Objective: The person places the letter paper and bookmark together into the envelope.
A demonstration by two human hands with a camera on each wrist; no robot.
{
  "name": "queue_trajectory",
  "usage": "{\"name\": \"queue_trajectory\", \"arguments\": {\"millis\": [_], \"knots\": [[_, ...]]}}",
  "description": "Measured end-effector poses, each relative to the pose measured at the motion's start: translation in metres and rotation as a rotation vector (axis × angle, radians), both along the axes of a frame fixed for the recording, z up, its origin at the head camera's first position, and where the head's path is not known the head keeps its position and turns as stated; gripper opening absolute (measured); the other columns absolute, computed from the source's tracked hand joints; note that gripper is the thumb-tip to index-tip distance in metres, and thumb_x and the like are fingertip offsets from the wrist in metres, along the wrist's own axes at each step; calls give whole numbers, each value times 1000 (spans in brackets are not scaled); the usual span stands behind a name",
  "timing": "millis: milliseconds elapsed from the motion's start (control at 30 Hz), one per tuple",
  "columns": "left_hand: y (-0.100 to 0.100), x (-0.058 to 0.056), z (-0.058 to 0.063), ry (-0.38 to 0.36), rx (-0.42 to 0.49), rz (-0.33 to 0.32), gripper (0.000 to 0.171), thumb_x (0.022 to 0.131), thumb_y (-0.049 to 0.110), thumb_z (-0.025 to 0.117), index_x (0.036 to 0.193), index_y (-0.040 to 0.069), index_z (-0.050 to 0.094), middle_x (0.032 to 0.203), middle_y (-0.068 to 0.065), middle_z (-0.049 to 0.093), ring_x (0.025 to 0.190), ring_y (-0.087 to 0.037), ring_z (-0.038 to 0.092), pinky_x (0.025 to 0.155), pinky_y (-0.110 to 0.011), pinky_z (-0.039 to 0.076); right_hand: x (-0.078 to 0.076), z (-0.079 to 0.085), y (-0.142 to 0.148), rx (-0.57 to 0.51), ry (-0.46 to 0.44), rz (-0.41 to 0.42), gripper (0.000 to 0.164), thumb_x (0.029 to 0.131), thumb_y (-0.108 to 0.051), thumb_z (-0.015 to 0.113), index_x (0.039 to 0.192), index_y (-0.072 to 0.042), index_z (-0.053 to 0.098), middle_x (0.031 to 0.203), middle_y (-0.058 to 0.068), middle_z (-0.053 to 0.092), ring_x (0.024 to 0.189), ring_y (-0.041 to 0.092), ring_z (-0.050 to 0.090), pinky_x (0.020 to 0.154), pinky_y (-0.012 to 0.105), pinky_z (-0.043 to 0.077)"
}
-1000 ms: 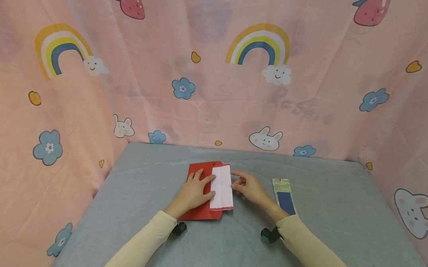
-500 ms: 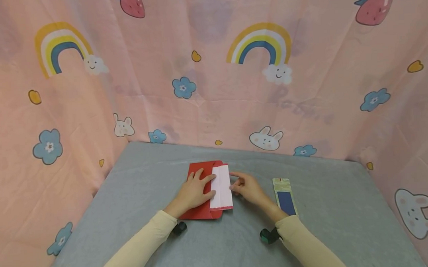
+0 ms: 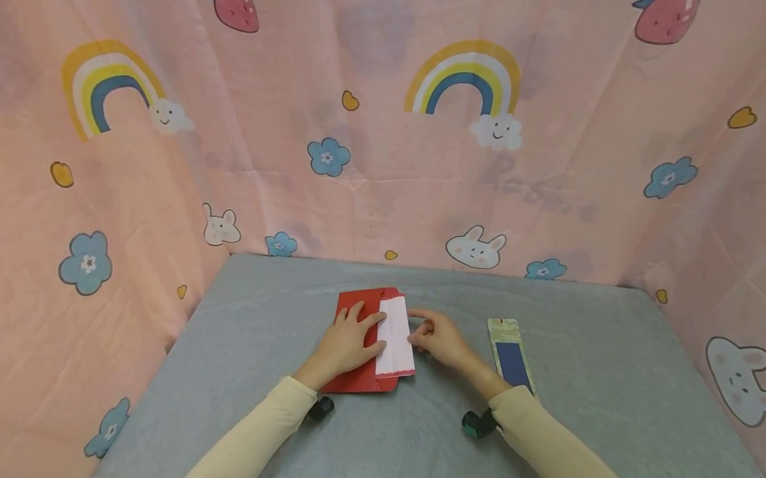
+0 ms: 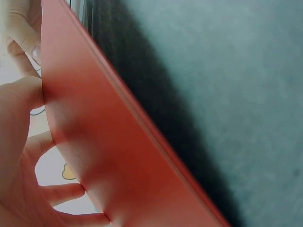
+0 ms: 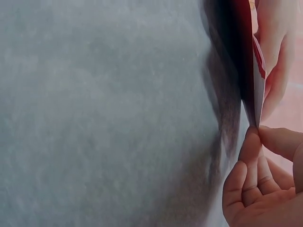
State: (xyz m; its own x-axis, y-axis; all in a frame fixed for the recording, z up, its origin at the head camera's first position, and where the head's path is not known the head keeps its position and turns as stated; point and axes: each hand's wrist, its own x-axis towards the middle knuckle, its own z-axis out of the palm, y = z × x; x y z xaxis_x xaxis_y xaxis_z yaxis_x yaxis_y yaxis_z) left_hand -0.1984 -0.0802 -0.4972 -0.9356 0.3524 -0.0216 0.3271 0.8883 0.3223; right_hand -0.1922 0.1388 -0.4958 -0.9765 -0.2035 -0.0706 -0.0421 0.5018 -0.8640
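A red envelope lies on the grey cloth, its opening to the right. Out of that side sticks a folded white paper with red edges, partly inside the envelope. My left hand rests spread on the envelope, with thumb and index fingertips on the paper's left part; in the left wrist view its fingertips press the red surface. Thumb and finger of my right hand pinch the paper's right edge, as the right wrist view shows at the paper's tip.
Right of my right hand lies a narrow green-bordered card with a dark blue panel, its lower end hidden by the forearm. The grey cloth covers the table. Pink printed curtain hangs around the back and sides.
My right hand has moved slightly left with the white paper, and a narrower strip of it shows outside the envelope. The left hand and the envelope have stayed in place.
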Motion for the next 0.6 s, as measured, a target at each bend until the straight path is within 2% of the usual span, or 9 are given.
{"name": "queue_trajectory", "arguments": {"millis": [267,600], "knots": [[0,-1,0,1,-5,2,63,88,48,67,146,33,48,156,-16,37,140,-46,39,96,-60,51,1,-1,-6,-2,14,-94,49,85,-2,71,132,-4,60,68,4,64,53,12,49,47,25,41],[0,1,2,3,-14,-1,65,87,49,68,146,32,48,156,-16,37,139,-46,40,97,-61,51,4,-2,-14,-39,5,-152,47,84,-3,72,130,-2,61,64,3,64,51,12,51,47,25,40]]}}
